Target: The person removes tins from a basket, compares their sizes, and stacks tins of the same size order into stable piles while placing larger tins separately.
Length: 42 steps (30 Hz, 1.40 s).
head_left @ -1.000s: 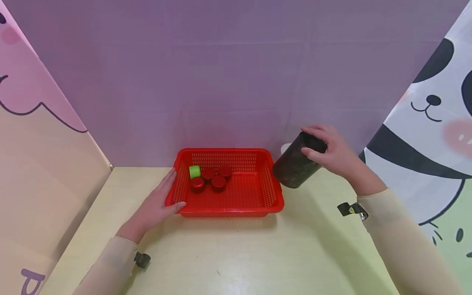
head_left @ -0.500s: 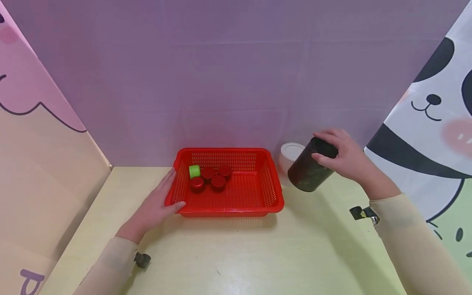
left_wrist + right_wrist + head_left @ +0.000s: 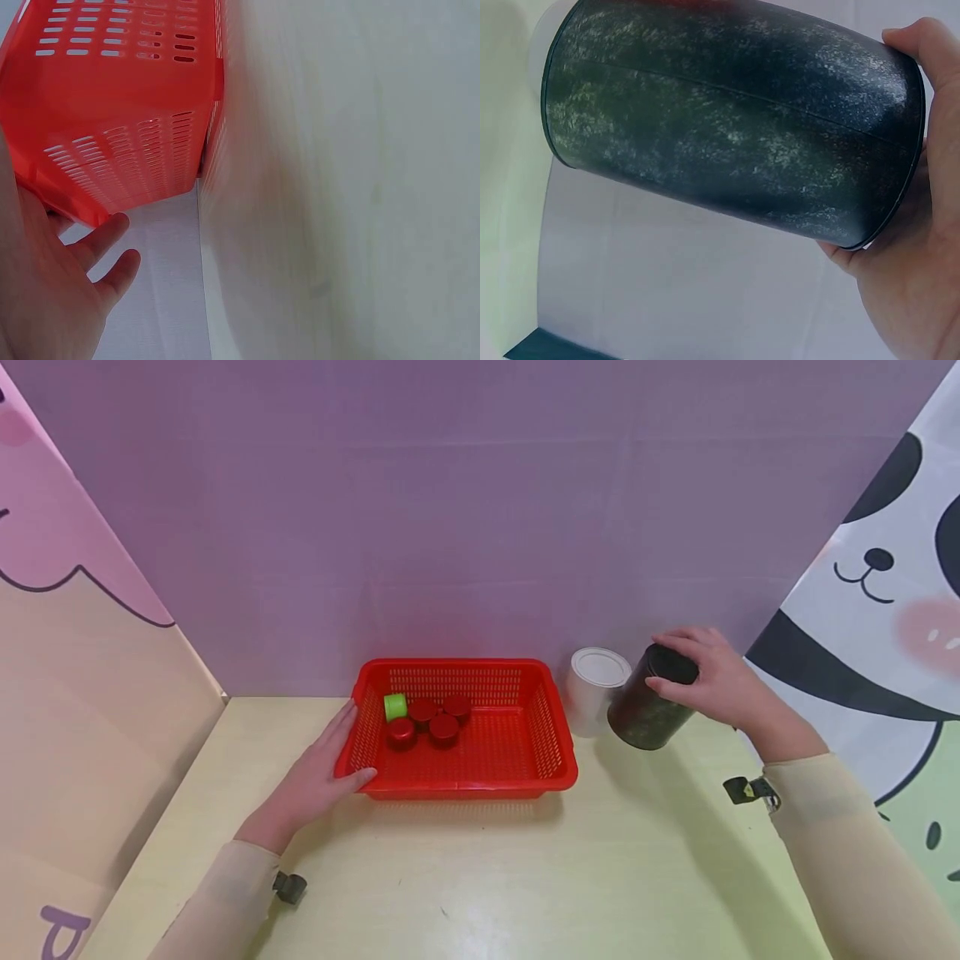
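In the head view my right hand (image 3: 705, 681) grips a dark, mottled cylindrical canister (image 3: 648, 714) across its black top end, thumb on one side and fingers on the other. The canister leans, with its top toward the right. Its seam and thin end rims show in the right wrist view, where the fingers reach round one end. My left hand (image 3: 318, 781) lies against the left side of a red perforated plastic basket (image 3: 498, 747), its fingers extended along the outer wall and its thumb at the front corner. Inside the basket sit several small round red pieces (image 3: 444, 732) and a green one (image 3: 395, 707).
A white lidded tub (image 3: 592, 697) stands between the basket and the canister, near the purple back cloth (image 3: 480, 527). All of it is on a pale wooden table (image 3: 480, 877). Printed panels, one with a panda (image 3: 870, 635), flank both sides.
My right hand has carried the canister rightward, away from the basket and nearer upright, uncovering the white tub behind it. The left hand and basket have stayed in place.
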Motion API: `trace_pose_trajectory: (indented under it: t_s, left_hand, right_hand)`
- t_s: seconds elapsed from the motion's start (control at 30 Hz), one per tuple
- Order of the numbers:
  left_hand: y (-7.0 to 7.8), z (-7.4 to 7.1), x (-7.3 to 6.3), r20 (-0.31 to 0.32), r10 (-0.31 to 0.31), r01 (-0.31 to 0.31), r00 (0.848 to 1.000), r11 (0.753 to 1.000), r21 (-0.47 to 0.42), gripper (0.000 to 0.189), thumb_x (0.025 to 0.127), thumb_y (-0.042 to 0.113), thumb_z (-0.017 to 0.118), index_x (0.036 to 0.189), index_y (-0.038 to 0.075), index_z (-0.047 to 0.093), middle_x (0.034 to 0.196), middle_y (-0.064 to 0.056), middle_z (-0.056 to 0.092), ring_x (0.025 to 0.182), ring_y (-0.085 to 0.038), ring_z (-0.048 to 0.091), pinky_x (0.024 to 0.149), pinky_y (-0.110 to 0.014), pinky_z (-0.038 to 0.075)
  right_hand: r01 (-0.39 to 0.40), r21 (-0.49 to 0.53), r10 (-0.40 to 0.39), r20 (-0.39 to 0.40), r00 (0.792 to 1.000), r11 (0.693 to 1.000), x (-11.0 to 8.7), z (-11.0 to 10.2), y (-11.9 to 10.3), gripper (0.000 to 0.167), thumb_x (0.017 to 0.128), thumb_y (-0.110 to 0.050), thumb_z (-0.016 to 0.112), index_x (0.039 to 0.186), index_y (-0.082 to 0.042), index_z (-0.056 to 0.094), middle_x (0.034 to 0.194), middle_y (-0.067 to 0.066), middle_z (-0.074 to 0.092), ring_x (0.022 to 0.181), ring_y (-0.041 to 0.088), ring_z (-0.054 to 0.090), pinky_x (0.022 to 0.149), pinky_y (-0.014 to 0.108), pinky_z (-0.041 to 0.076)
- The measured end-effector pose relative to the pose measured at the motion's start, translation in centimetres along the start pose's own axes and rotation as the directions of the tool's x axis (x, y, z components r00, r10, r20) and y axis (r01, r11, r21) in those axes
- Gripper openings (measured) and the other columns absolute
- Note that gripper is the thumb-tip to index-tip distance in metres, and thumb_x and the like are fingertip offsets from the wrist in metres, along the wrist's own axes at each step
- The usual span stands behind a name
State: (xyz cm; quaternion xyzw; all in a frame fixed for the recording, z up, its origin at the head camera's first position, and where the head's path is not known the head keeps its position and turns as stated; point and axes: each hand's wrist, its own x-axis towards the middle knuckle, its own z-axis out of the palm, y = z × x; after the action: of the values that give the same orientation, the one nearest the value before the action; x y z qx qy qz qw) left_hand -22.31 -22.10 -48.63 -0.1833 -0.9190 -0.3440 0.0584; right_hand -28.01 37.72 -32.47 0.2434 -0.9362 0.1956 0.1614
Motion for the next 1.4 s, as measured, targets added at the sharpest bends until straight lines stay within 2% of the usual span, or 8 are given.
trace_pose_trajectory:
  t_s: [0.17, 0.37, 0.67, 0.97, 1.27, 1.4]
  left_hand:
    - [0.0, -0.1, 0.0, 0.0, -0.002, 0.002, 1.0, 1.0, 0.002, 0.112, 0.096, 0.042, 0.083, 0.18, 0.019, 0.012, 0.186, -0.001, 0.01, 0.167, -0.038, 0.022, 0.111, -0.066, 0.053]
    - [0.2, -0.3, -0.1, 0.001, 0.011, -0.011, 1.0, 1.0, 0.007, 0.113, 0.097, 0.05, 0.08, 0.18, 0.016, 0.012, 0.186, -0.002, 0.01, 0.167, -0.038, 0.022, 0.114, -0.067, 0.05]
    - [0.3, -0.4, -0.1, 0.007, 0.003, -0.003, 1.0, 1.0, 0.006, 0.112, 0.097, 0.053, 0.078, 0.18, 0.018, 0.011, 0.186, 0.0, 0.009, 0.168, -0.037, 0.02, 0.116, -0.068, 0.048]
    - [0.3, -0.2, 0.0, 0.016, -0.016, 0.016, 1.0, 1.0, -0.003, 0.111, 0.097, 0.044, 0.081, 0.18, 0.02, 0.01, 0.186, -0.001, 0.009, 0.168, -0.038, 0.021, 0.112, -0.069, 0.051]
    - [0.1, -0.3, 0.1, 0.02, -0.015, 0.016, 1.0, 1.0, -0.01, 0.113, 0.097, 0.055, 0.078, 0.18, 0.022, 0.009, 0.186, 0.001, 0.008, 0.168, -0.037, 0.02, 0.113, -0.069, 0.051]
    - [0.1, -0.3, 0.0, 0.022, -0.016, 0.017, 1.0, 1.0, -0.011, 0.113, 0.097, 0.052, 0.079, 0.18, 0.022, 0.009, 0.186, 0.001, 0.008, 0.168, -0.037, 0.02, 0.114, -0.07, 0.049]
  right_hand:
    - [-0.013, -0.01, 0.013, 0.009, 1.0, 1.0, 0.3, 0.5, 1.7, 0.068, 0.091, -0.025, 0.089, 0.147, 0.004, 0.064, 0.149, 0.024, 0.057, 0.137, 0.046, 0.045, 0.105, 0.066, 0.043]
    - [-0.096, -0.002, 0.096, 0.038, 0.995, 0.995, 0.5, 1.2, 4.0, 0.071, 0.095, -0.032, 0.086, 0.15, 0.005, 0.061, 0.151, 0.028, 0.054, 0.141, 0.049, 0.041, 0.113, 0.073, 0.038]
    - [-0.124, -0.006, 0.124, -0.011, 0.992, 0.992, 1.4, 2.9, 7.3, 0.076, 0.094, -0.035, 0.086, 0.151, 0.007, 0.06, 0.151, 0.032, 0.053, 0.142, 0.053, 0.04, 0.114, 0.072, 0.035]
    - [-0.124, -0.053, 0.124, -0.01, 0.992, 0.991, 2.5, 4.5, 8.9, 0.075, 0.094, -0.036, 0.084, 0.149, 0.008, 0.061, 0.148, 0.034, 0.055, 0.138, 0.056, 0.042, 0.112, 0.071, 0.035]
    - [-0.137, -0.046, 0.139, 0.027, 0.99, 0.989, 2.7, 5.5, 9.4, 0.076, 0.096, -0.039, 0.083, 0.149, 0.01, 0.06, 0.15, 0.035, 0.052, 0.139, 0.057, 0.04, 0.113, 0.071, 0.034]
    - [-0.137, -0.056, 0.14, 0.044, 0.989, 0.989, 2.7, 5.8, 9.5, 0.078, 0.098, -0.041, 0.081, 0.15, 0.012, 0.058, 0.15, 0.037, 0.051, 0.138, 0.058, 0.04, 0.113, 0.072, 0.035]
